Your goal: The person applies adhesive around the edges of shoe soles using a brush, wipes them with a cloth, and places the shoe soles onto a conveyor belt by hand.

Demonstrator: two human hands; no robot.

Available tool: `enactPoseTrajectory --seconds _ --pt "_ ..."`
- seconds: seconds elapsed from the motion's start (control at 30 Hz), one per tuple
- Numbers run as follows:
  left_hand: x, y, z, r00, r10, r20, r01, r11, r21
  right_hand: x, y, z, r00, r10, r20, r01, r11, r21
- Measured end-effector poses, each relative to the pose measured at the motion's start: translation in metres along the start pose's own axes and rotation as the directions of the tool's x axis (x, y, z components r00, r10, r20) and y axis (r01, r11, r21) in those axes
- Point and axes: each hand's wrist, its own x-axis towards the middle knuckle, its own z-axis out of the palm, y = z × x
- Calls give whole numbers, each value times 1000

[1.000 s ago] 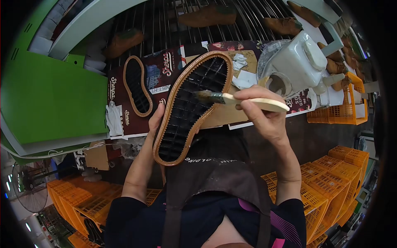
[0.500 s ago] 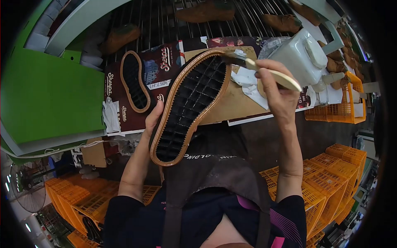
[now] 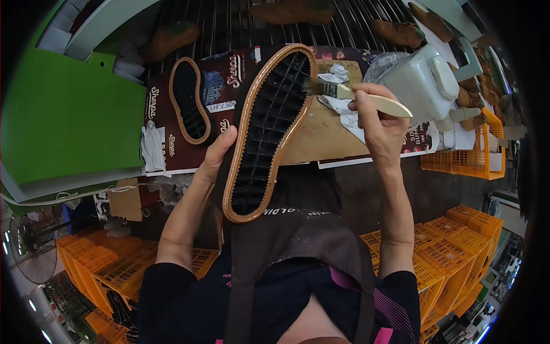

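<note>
My left hand (image 3: 220,150) grips the left edge of a shoe sole (image 3: 268,129) with a black ribbed inside and a tan, toothed rim; most of its fingers are hidden behind the sole. The sole is held up, its wide end away from me. In my right hand (image 3: 381,117) is a brush (image 3: 389,106) with a pale handle, pinched near the ferrule. Its dark bristles touch the sole's right rim near the wide end. A second, similar sole (image 3: 189,100) lies on the printed cardboard to the left.
A brown board (image 3: 329,137) bears crumpled white paper (image 3: 337,73). Right of it stands a white plastic container (image 3: 413,83). Brown shoes (image 3: 398,32) sit on a roller rack beyond. A green panel (image 3: 69,126) is at left, orange crates (image 3: 452,252) below right.
The held sole has turned more upright and moved away from me. The brush went from its middle to the wide end's tip, then down along the right rim.
</note>
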Motion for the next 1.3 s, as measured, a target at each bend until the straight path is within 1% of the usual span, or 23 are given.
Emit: enactPoseTrajectory --seconds 0.07,0.1,0.17,0.2,0.27,0.3,0.37,0.43,0.47,0.5,0.57,0.63,0.7,0.77,0.83,0.87,0.9,0.97,1.0,1.1,1.2,1.27,1.3 --pt "1 2 0 1000 23 10 -24 997 71 5 2 0 975 -162 -151 144 982 -124" --pt "0 3 -1 999 42 21 -44 989 143 3 -5 3 975 -128 -183 117 991 -71" --pt "0 5 4 999 33 11 -34 982 188 -3 -9 7 997 -45 -65 48 998 34" --pt "2 6 10 998 59 -13 -53 957 285 -4 -11 8 998 38 50 -42 996 78" --pt "5 7 18 996 85 -30 -67 923 378 2 5 12 996 -91 -2 91 995 -35" --pt "7 8 21 993 114 -10 -100 906 411 3 4 12 993 -71 -93 70 997 -21" --pt "8 6 22 989 149 2 -135 887 441 3 -1 7 993 -19 -114 31 994 107" --pt "10 2 19 974 224 -15 -184 835 518 -3 -10 8 998 35 61 -47 978 201" --pt "12 3 17 980 200 4 -176 851 495 -5 -13 10 985 74 156 -109 968 227" --pt "13 2 18 981 195 8 -173 852 495 -5 -9 13 990 74 120 -92 984 151" --pt "14 0 24 944 329 7 -273 769 578 0 -4 10 999 -23 -36 26 996 88" --pt "16 5 16 945 327 22 -274 751 600 -1 -7 7 999 -29 16 25 979 201" --pt "15 8 19 949 311 39 -267 737 621 -7 -10 5 981 11 196 -59 968 244" --pt "14 11 28 965 260 -42 -186 785 591 -4 -3 7 993 -25 116 19 998 52" --pt "14 10 26 954 297 -47 -226 813 537 0 0 0 999 -34 36 29 991 127" --pt "10 11 26 959 266 -99 -175 828 533 0 1 -4 999 -48 8 46 984 174" --pt "6 11 26 961 232 -152 -121 842 526 -2 0 -11 993 -32 118 3 972 235" --pt "2 11 25 948 256 -186 -108 814 570 -5 -1 -13 975 20 220 -59 983 175" --pt "1 11 26 934 286 -215 -99 784 613 -3 4 -13 986 24 167 -32 998 48" --pt "-2 16 27 930 307 -202 -112 761 639 2 11 -28 998 66 7 -66 996 53" --pt "-5 20 36 924 341 -175 -135 716 685 -8 1 -25 999 50 20 -52 983 175" --pt "-7 25 48 912 267 -312 32 711 703 -10 1 -24 995 66 70 -76 984 160" --pt "-7 23 52 891 300 -342 31 710 703 -7 5 -26 998 62 10 -63 990 129"
